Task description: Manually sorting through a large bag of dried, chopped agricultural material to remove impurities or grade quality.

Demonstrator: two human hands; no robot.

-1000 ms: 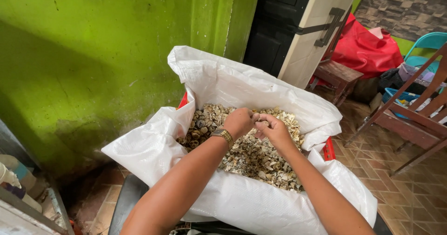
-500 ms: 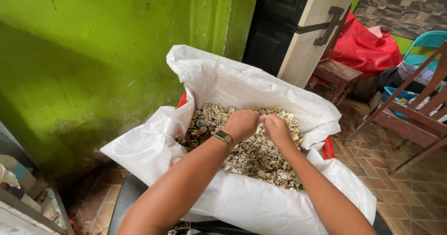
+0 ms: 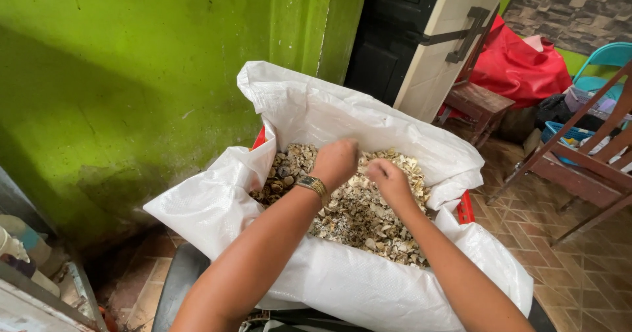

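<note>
A white woven sack [image 3: 342,118] lines a red crate [image 3: 465,208] and holds a heap of small pale and brown shell-like pieces [image 3: 359,220]. Both my hands hover over the middle of the heap, close together. My left hand [image 3: 337,161] has a metal watch at the wrist and its fingers are curled downward onto the pieces. My right hand [image 3: 388,179] is also curled, fingertips down among the pieces. Whether either hand holds any pieces is hidden by the backs of the hands.
A green wall [image 3: 131,88] rises close on the left. A dark doorway [image 3: 388,36] and pale door [image 3: 447,49] stand behind the sack. A small wooden stool [image 3: 477,105], a red bag [image 3: 517,69], wooden chair frames [image 3: 579,154] and a teal chair [image 3: 609,59] crowd the right on a tiled floor.
Both hands have shifted slightly over the heap, the left moving a little right and the right lifting nearer to it. The sack has not moved.
</note>
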